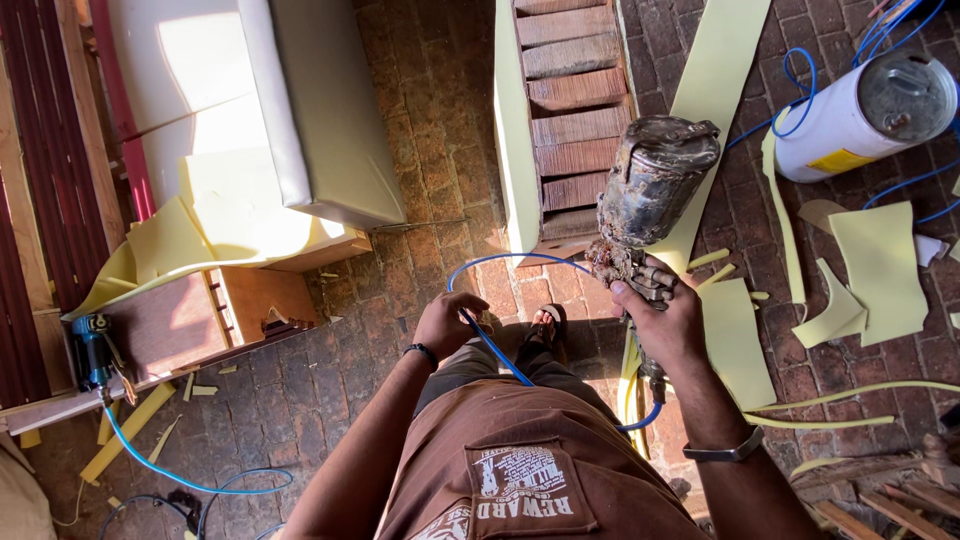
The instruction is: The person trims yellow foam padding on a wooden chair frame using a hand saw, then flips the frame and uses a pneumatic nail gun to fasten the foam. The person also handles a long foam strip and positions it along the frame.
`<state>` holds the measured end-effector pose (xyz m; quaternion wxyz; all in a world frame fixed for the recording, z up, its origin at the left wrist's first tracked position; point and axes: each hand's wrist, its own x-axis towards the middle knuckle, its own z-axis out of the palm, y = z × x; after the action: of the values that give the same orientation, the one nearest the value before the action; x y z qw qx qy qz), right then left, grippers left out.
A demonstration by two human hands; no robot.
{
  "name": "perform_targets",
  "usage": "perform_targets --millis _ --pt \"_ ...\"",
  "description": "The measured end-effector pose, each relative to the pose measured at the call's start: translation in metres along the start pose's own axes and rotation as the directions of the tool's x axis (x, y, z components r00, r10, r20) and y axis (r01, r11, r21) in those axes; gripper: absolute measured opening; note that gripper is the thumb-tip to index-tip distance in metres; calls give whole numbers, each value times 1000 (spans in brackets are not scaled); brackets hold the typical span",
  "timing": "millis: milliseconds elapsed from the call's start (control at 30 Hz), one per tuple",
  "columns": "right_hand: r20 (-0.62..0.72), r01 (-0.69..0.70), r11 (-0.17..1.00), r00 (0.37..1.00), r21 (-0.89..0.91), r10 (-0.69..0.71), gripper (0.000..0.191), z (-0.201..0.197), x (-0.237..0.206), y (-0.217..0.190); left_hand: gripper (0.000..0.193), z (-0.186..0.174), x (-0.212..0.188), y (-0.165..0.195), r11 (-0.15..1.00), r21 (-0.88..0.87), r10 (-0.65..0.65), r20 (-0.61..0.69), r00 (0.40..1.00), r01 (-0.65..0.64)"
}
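Right hand [668, 322] fingers wrapped around grimy spray gun [645, 205], left hand [447, 325] fingers pinching blue hose [492, 345] beside it

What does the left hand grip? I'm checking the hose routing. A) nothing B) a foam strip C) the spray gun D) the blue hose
D: the left hand is closed around the blue hose, while the right hand holds the spray gun.

only real label here is a yellow rectangular sticker [840, 160] on the side of the white canister [850, 115] lying top right on the brick floor [420, 260]. no screens or signs.
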<state>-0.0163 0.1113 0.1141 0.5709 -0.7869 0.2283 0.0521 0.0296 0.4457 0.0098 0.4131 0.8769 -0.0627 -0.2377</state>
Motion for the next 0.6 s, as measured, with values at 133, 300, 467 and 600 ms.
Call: perform_targets --millis 133,300,467,600 --pt "-45 -99 995 994 7 99 50 7 -19 17 42 8 -15 -4 999 47 -2 49 999 0" --pt "-125 -127 992 984 23 129 42 13 -53 34 40 16 -29 -18 993 103 52 129 990 -65" --pt "-287 -3 1000 958 29 11 26 7 -110 47 43 26 -55 -48 987 37 143 217 966 -155" --pt "-397 66 964 917 259 44 27 -7 -150 50 41 50 -60 -51 963 17 254 288 923 -271"
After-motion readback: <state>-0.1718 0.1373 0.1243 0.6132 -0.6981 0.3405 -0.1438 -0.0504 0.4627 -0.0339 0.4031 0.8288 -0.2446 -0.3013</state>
